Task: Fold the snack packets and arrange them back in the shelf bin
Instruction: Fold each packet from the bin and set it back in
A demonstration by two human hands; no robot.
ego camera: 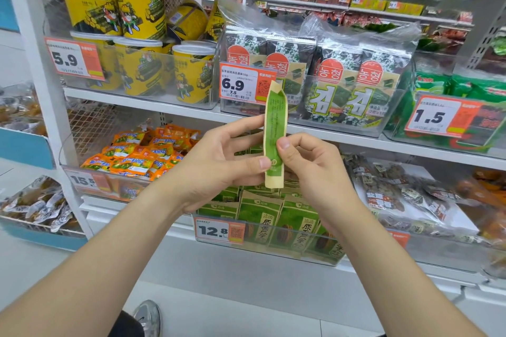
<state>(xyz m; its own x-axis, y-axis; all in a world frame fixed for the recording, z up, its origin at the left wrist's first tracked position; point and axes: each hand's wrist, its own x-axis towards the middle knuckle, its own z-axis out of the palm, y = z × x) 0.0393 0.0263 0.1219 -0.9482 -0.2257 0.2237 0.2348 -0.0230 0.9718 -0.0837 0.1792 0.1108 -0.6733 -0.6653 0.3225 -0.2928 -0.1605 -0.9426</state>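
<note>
Green and kraft-brown, the packet stands upright at the centre of the frame, folded lengthwise into a narrow strip with its top corner tucked to a point. The hands are close together and both clamped on it. The left hand pinches its left edge, thumb low on the front and fingers behind. The right hand nips its right edge between thumb and forefinger, about halfway up. Holding it from both sides like this looks meant to keep the crease flat and stop the fold springing open. Lifting it to chest height lets the person check the fold before it goes back. Straight below, in the lower centre, the clear bin carries a 12.8 price tag. Inside it matching packets stand upright in rows, faces forward. The held one probably belongs there, and the fold seems near done, though where the free slot lies is hidden by the hands. Around this is a shop aisle with white shelves in tiers. Yellow tubs sit in the upper left, seaweed packs in the upper middle, and orange sachets in the bin left of the hands. At the bottom edge a grey shoe rests on the pale floor.
</note>
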